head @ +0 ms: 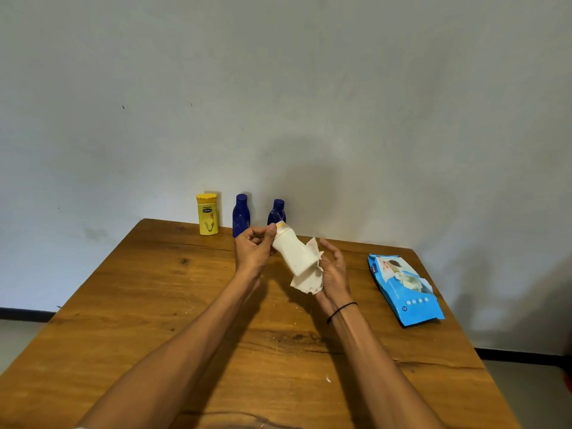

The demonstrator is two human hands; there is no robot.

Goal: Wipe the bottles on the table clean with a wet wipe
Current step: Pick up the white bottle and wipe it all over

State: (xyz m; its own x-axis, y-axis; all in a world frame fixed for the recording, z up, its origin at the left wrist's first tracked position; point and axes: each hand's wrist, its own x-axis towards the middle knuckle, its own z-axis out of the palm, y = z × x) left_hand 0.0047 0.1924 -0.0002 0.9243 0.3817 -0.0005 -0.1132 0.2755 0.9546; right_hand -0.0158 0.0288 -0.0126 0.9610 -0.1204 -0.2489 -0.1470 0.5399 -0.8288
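A white bottle (pixel 292 249) with a thin yellow ring at its neck is held tilted above the wooden table (pixel 173 308), its cap end up and to the left. My left hand (pixel 253 249) grips that cap end. My right hand (pixel 333 274) cups a crumpled white wet wipe (pixel 309 278) against the bottle's lower end, fingers partly spread. At the table's far edge stand a yellow bottle (pixel 207 214) and two dark blue bottles (pixel 241 215) (pixel 276 211), all upright near the wall.
A blue pack of wet wipes (pixel 405 290) lies flat at the right of the table, torn open at its near end. Small white crumbs dot the tabletop. A grey wall rises right behind the table.
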